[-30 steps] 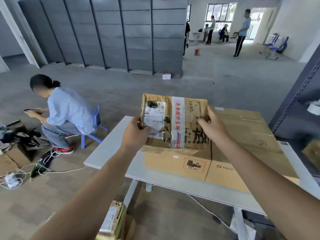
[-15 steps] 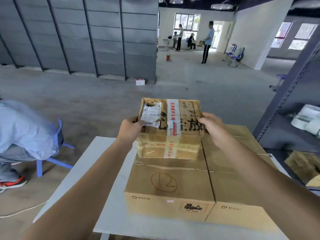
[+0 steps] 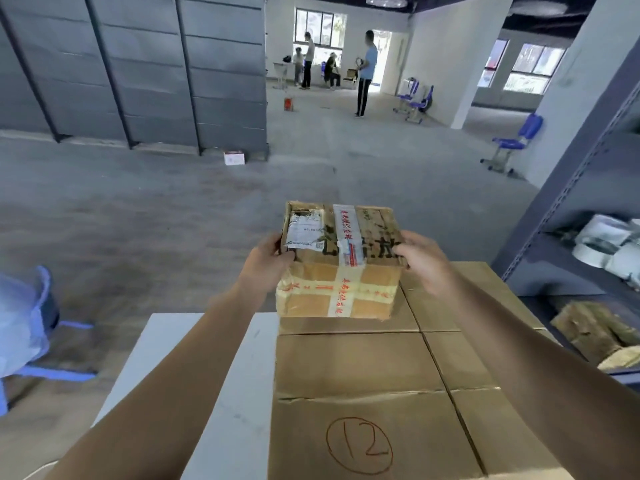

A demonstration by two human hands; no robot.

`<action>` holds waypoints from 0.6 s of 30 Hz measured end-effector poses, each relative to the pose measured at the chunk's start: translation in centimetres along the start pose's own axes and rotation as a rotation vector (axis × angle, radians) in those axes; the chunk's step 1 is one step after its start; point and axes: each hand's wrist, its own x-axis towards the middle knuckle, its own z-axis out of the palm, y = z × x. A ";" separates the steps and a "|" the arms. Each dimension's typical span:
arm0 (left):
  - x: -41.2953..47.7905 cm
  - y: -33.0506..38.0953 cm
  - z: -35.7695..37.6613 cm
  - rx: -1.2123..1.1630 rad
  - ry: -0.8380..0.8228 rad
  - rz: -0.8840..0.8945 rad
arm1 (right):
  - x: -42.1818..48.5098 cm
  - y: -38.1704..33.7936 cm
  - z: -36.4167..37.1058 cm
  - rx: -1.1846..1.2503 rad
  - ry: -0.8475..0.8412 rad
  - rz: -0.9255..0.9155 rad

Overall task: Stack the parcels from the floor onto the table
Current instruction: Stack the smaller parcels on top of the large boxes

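Below the fingers, two boxes (image 3: 360, 375) are laid side by side on the table (image 3: 256, 375) as a flat base. Between the fingers, the parcel (image 3: 341, 268) is gripped at both sides by the left hand (image 3: 265, 268) and right hand (image 3: 424, 261), likely to be lowered level. Beyond them grey floor (image 3: 173, 220) is seen, a shelf (image 3: 554, 265) to their right, and chairs (image 3: 516, 140) farther off.
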 end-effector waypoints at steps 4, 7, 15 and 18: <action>2.5 -1.1 0.6 0.037 0.015 -0.009 | 2.0 1.0 0.8 -0.094 -0.014 -0.029; 3.7 -1.7 1.6 0.067 0.059 -0.021 | 2.9 2.3 1.0 -0.219 -0.052 -0.048; 3.4 -4.6 3.7 0.141 0.249 -0.084 | 3.8 7.9 0.2 -0.012 -0.201 0.012; 3.3 -6.0 4.5 0.074 0.267 -0.235 | 4.3 9.7 0.5 -0.233 -0.171 0.007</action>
